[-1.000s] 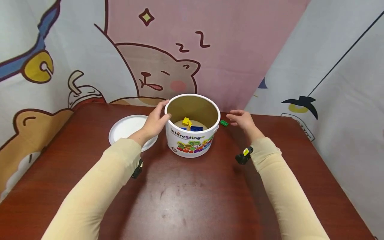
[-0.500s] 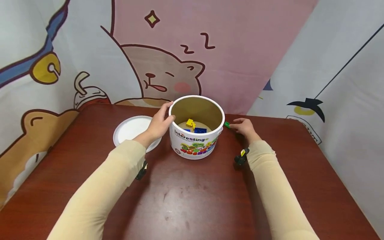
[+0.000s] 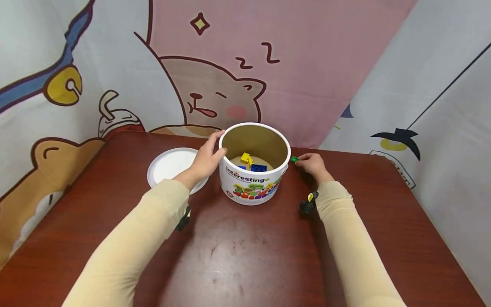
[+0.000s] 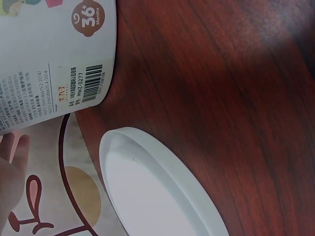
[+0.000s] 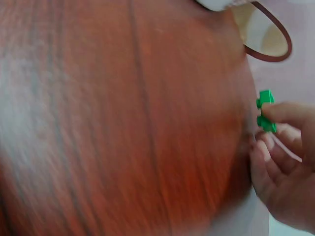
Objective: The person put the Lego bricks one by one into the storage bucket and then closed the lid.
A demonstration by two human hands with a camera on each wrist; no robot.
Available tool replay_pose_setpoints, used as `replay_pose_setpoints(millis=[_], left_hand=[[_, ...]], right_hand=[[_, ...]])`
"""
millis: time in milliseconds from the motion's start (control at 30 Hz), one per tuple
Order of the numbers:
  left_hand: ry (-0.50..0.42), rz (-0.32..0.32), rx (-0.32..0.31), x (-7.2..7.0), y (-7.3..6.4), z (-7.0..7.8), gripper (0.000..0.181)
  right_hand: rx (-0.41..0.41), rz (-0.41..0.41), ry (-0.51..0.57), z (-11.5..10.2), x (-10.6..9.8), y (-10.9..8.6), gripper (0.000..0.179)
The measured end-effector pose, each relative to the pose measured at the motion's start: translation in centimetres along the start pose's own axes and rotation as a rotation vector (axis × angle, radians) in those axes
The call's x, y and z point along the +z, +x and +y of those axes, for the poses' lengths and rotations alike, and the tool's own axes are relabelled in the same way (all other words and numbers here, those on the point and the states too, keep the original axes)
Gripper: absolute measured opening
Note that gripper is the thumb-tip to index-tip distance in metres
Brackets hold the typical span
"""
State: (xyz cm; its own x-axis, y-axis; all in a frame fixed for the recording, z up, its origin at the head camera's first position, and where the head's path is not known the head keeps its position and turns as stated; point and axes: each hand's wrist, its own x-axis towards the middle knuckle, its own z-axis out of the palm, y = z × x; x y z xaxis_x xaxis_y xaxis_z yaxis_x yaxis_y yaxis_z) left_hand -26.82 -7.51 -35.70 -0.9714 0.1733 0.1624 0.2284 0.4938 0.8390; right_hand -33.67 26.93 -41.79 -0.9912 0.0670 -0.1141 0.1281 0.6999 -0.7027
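A white bucket [image 3: 251, 189] with a printed "Interesting" label stands open-topped on the table. My left hand [image 3: 207, 158] grips its left side, thumb at the rim and fingers along the outer wall; in the left wrist view the fingertips [image 4: 20, 147] show beside the wall. Inside the bucket lie a yellow building block [image 3: 244, 157] and a dark blue one [image 3: 259, 168], with more blue partly hidden by the front rim. To the right of the bucket, my right hand [image 3: 313, 165] pinches a green building block [image 5: 266, 96] between thumb and fingers.
A round white lid [image 3: 163, 166] lies on the table left of the bucket, partly behind my left forearm. Behind the brown table [image 3: 230, 264] hangs a cartoon-printed curtain [image 3: 307, 76], close to the table's far edge. A small black device [image 3: 308, 204] is worn on my right wrist.
My right hand, earlier spread above the green block on the table, has come down and now pinches it. My left hand keeps its place on the bucket. The view has shifted slightly.
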Motion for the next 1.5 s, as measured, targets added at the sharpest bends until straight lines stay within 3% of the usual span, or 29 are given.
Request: replay_pose_setpoints(millis=[200,433,867,1067,1300,1500], left_hand=[[0.003,-0.006,0.0,-0.1,0.1,0.3,0.058],[-0.005,0.0,0.009,0.0,0.2,0.4,0.057],[-0.007,0.01,0.002,0.1,0.3,0.3,0.058],[0.0,0.014,-0.004,0.0,0.3,0.4,0.057],[-0.011,0.017,-0.01,-0.1,0.1,0.4,0.057],[-0.035,0.013,-0.012,0.1,0.0,0.5,0.057]], right_hand=[[-0.044,-0.128,0.243,0.7,-1.5,-0.6,0.038],[-0.088,-0.164,0.414,0.8,-3.2,-1.6,0.04],[-0.157,-0.212,0.516,-1.3,-5.6,-3.8,0.009],[-0.189,-0.23,0.581,-2.4,-6.5,-4.2,0.009],[-0.207,-0.218,0.535,-3.7,-7.6,-5.2,0.008],[-0.249,-0.244,0.634,-5.6,-8.2,-6.4,0.014]])
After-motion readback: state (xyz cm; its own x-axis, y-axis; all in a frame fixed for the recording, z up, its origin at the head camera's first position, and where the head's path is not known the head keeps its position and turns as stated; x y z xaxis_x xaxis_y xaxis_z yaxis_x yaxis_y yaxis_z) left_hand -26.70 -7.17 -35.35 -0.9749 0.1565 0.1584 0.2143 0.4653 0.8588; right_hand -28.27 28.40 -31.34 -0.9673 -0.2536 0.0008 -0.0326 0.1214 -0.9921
